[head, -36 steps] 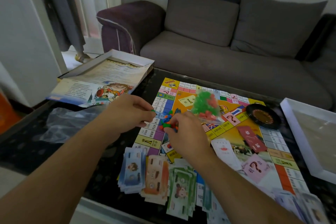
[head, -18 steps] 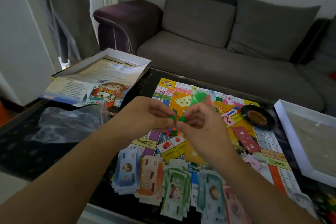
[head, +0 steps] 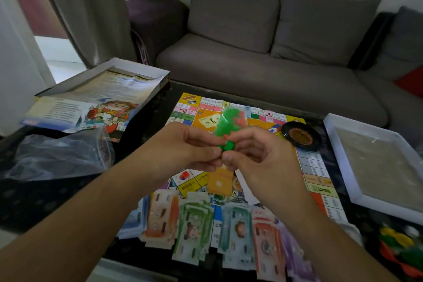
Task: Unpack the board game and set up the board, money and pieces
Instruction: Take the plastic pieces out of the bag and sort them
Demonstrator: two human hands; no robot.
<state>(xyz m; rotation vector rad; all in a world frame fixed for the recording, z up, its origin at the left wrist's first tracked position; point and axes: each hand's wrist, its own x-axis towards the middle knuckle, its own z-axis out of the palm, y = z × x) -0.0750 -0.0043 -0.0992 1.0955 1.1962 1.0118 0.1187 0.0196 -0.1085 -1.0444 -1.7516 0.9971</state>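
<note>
The colourful game board (head: 315, 167) lies flat on the dark table. Above its middle, my left hand (head: 183, 149) and my right hand (head: 263, 162) meet fingertip to fingertip, both pinching small green pieces (head: 226, 145) between them. Behind my hands a clear bag of green and red pieces (head: 229, 119) shows over the board. Stacks of paper money (head: 196, 224) in several colours line the board's near edge. An orange card deck (head: 220, 181) and a small red piece (head: 184, 175) sit on the board under my hands.
A black roulette spinner (head: 299, 136) sits on the board's right side. The box lid with the rule sheet (head: 103, 103) lies far left, beside a crumpled plastic bag (head: 57, 155). The white box tray (head: 375, 160) is right, loose coloured pieces (head: 398, 245) near it. A grey sofa (head: 263, 71) stands behind.
Both hands have risen from the board and come together, lifting the small green pieces up in front of the bag. The view has shifted right.
</note>
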